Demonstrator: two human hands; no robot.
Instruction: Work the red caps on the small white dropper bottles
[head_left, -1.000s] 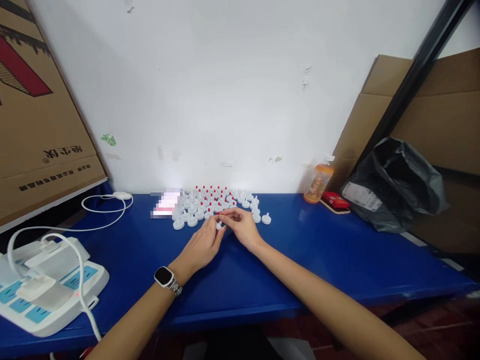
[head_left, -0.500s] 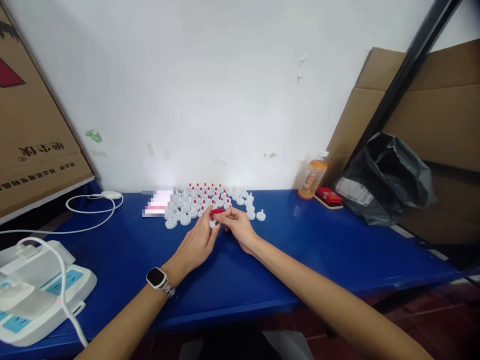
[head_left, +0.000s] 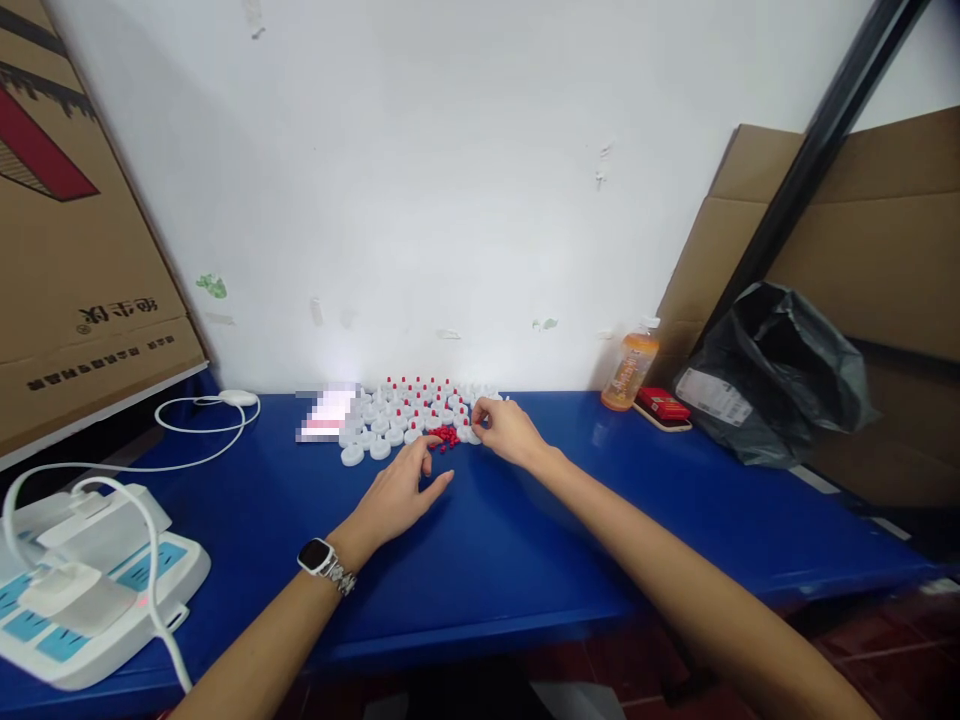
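Observation:
Many white nozzle caps (head_left: 394,437) stand grouped on the blue table, some with small red tips on their spouts. A loose pile of small red tips (head_left: 448,436) lies at the group's front. My left hand (head_left: 397,492) is open just in front of the pile, thumb and forefinger apart, with nothing between them. At the group's right side, my right hand (head_left: 510,430) is closed in a pinch on a white nozzle cap, which the fingers partly hide.
A pixelated bright rectangle (head_left: 330,412) lies left of the caps. Farther right are an orange drink bottle (head_left: 630,370), a red box (head_left: 662,405) on a phone and a grey plastic bag (head_left: 772,380). A power strip (head_left: 112,590) with white cables occupies the left front.
My hands have moved apart. My left hand has let go of the white cap it held and opened; my right hand has moved right to the caps at the group's edge.

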